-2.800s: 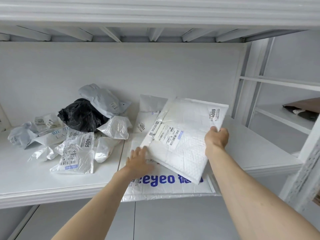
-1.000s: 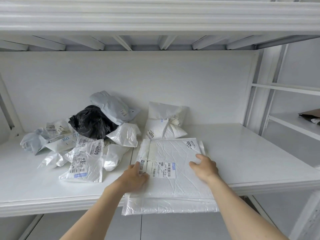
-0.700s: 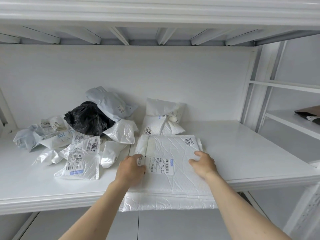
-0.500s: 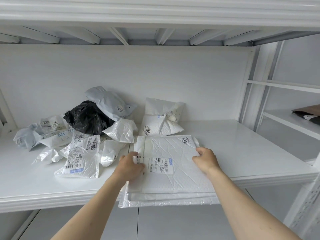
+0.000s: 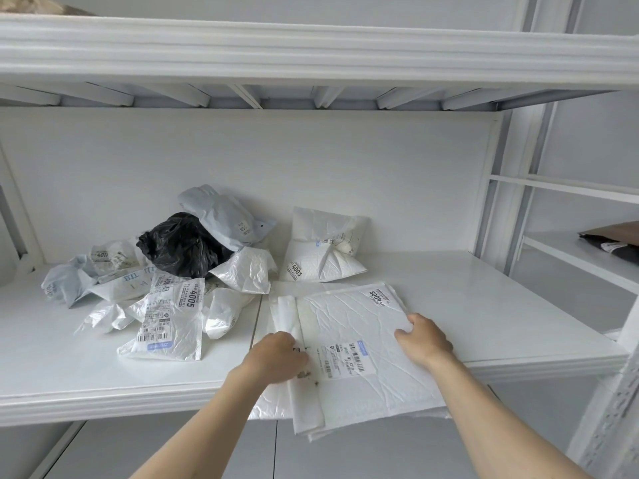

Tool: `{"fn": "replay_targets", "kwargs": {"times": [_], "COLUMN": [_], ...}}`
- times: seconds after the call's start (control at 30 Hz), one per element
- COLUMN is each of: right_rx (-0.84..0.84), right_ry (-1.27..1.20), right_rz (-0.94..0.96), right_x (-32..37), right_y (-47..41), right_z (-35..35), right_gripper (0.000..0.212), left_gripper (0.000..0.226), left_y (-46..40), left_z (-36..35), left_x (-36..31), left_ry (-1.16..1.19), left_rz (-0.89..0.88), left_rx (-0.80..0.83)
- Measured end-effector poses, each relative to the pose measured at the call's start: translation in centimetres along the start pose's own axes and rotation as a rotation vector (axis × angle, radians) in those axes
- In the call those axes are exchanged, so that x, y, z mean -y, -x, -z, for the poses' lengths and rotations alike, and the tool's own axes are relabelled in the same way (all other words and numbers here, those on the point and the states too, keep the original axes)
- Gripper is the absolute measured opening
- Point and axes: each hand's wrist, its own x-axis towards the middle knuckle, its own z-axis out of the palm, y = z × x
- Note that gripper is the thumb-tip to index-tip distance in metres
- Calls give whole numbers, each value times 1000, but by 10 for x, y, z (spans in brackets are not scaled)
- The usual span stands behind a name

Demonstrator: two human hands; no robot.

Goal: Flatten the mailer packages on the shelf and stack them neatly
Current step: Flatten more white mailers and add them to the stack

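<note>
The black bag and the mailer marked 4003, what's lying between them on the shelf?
In the head view, a crumpled white plastic mailer lies between the black bag and the 4003 mailer.

A flat bubble mailer (image 5: 359,326) is lying at the front of the shelf (image 5: 501,305), right of centre, its near end hanging over the shelf's front edge. It is sitting on top of another flat mailer (image 5: 266,409), whose edge is sticking out at its left. The left hand (image 5: 276,357) is resting on the top mailer's left side, the right hand (image 5: 422,337) on its right edge. Behind the stack, a folded padded mailer (image 5: 321,261) is leaning near the back wall. To the left, a heap of crumpled mailers (image 5: 166,281) is spreading across the shelf, a labelled bag (image 5: 169,323) lying at its front.
</note>
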Motion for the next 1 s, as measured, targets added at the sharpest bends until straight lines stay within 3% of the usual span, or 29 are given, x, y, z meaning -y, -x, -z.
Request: {"fn": "replay_targets", "kwargs": {"times": [0.13,0.3,0.37,0.4,0.53,0.7,0.83,0.93,1.0], "right_rx": [-16,-21,-6,6,15,10,-27,-15,24], "right_ry": [84,-69,-54,-31,79,94,132,-30,-327], "right_rz": [-19,15,70,90,119,104,141,224,231], "right_x": [-1,-1,2,4,8,11,32,57,73], "right_y": [4,2,2,3,4,-5,-8,-20,-30], "right_z": [3,7,3,0,-10,-9,-2,-2,-1], "right_gripper": [56,39,32,29,36,31,39,41,43], "left_gripper": [22,13,46,51,21,48,49,50,52], "left_y": [1,-5,-9,-10,-13,-17,-32,-48,-60], "left_z": [0,8,10,9,2,9,17,19,18], "left_x": [-8,-5,-1,0,7,7,-6,-24,-38], "left_ry": [65,210,260,256,95,-66,-147,-253,-298], "left_rz": [11,19,49,57,9,-7,-72,-142,-198], "left_rx": [-5,-68,-85,-89,-134,-76,-117,-197,-228]}}
